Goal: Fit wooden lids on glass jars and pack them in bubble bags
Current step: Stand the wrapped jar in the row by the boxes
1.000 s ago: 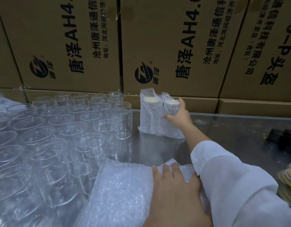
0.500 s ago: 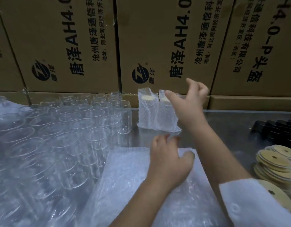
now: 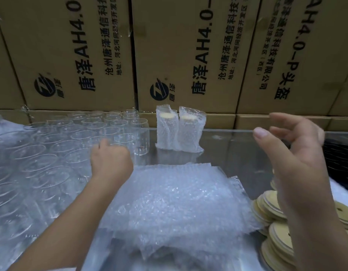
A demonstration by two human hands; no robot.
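While left hand (image 3: 110, 159) sits among glass jars (image 3: 57, 145), grip hidden, right hand (image 3: 298, 153) loose, empty, wooden lids (image 3: 278, 235) cropped

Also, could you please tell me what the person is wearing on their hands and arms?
Nothing visible: the left hand and the right hand are bare, with no gloves, rings or watch. Both forearms are uncovered as far as the frame reaches, no sleeve in view. The right thumbnail is short.

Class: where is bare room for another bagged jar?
Free: shiny steel table right of the two bubble-bagged lidded jars, and the strip between them and the flat bubble-bag stack. Crowded: clear glass jars left, round wooden lids right.
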